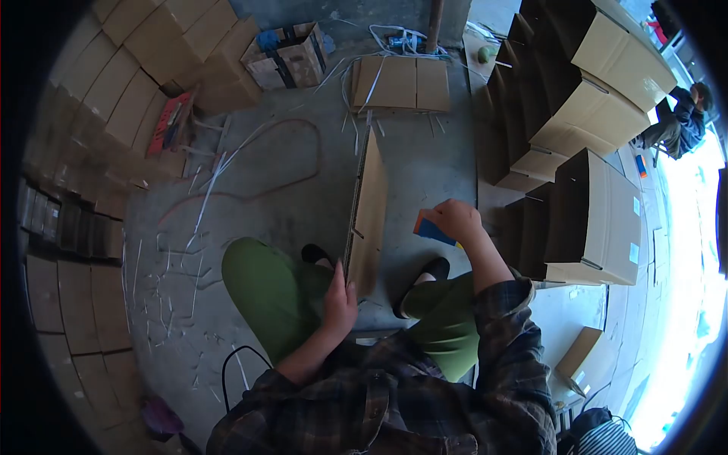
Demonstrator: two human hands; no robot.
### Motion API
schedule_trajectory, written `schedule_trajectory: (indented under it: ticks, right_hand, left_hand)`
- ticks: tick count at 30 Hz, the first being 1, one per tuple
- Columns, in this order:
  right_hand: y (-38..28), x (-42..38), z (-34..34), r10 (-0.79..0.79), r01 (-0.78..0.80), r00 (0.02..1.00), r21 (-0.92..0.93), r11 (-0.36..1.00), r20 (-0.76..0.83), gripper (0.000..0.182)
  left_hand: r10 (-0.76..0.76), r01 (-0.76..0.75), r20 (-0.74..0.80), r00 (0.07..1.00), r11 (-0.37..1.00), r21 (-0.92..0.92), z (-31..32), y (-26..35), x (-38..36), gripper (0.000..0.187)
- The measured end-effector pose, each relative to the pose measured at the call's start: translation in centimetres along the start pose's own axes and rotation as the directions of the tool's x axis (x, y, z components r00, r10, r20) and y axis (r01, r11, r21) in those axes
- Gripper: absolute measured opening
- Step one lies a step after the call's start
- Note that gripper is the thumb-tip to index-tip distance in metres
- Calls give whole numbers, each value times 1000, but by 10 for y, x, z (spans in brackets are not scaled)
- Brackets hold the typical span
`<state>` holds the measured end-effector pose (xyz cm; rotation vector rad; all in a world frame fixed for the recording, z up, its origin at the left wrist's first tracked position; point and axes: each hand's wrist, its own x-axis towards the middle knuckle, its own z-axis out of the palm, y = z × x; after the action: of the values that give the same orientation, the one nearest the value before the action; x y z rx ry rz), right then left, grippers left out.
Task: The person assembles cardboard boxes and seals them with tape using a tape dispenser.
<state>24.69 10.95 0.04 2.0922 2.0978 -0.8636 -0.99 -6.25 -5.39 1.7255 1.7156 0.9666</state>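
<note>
Your left hand [339, 299]: fingers wrapped on the near edge of a flattened cardboard sheet [368, 212], clamped on it. Sheet stands on edge between your knees, runs from your lap toward the far side, seen nearly edge-on. Your right hand [455, 220]: fingers curled shut around a blue and orange tool [432, 229], just right of the sheet, not touching it. Can't tell what the tool is, mostly hidden by the hand.

You're seated, green trousers [265, 292], dark shoes on the concrete floor [296, 197] either side of the sheet's base. Plaid sleeve on the right arm.

Far of the sheet: a stack of flat cardboard blanks [400, 83] lying on the floor, white strapping strips [212, 186] scattered around it and off to the left. A reddish hose [292, 182] loops across the floor left of the sheet. Open carton with straps [288, 53] far left of the blanks. Stacked boxes [114, 83] line the left side. Assembled cartons [599, 220] stacked on the right, near and far. Small flat box [580, 356] on the floor near right. Another person [686, 117] sits far right, well apart from you.
</note>
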Motion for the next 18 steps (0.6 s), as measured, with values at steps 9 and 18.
schedule_trajectory:
  ticks: [9,18]
  right_hand:
    - [-37,15,22,10,-3,997,-90,996,76,75]
    - [-54,48,28,48,-39,992,-81,996,117,89]
  left_hand:
    - [-58,78,353,934,996,-43,16,8,-27,68]
    - [10,28,418,908,996,-84,10,16,-26,72]
